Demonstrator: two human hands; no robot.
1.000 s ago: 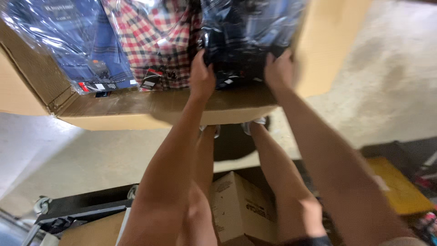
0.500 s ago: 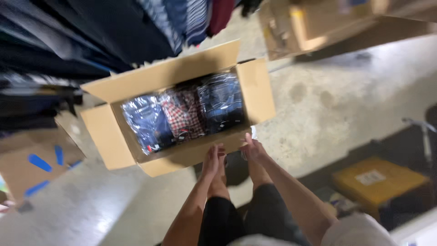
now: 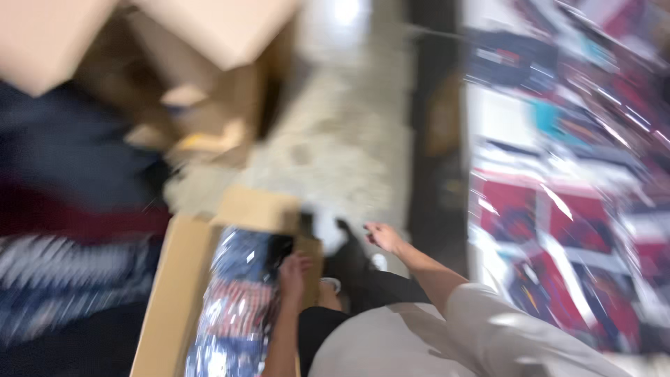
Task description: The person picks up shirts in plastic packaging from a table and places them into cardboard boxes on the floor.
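Open cardboard box (image 3: 183,279), plain brown w/ flaps up, on pale speckled floor (image 3: 342,139) at lower left, just in front of person. Contents: folded garments in glossy clear plastic bags (image 3: 237,307), blue denim-like at top, red/white plaid below. Left hand (image 3: 293,274) rests on box's near edge, fingers curled over rim & bag; grip blurred, cannot tell if clenched. Right hand (image 3: 382,236) free in air, fingers loosely spread, holding nothing. More brown cartons (image 3: 209,91) upper left; bagged clothes (image 3: 565,230) at right.
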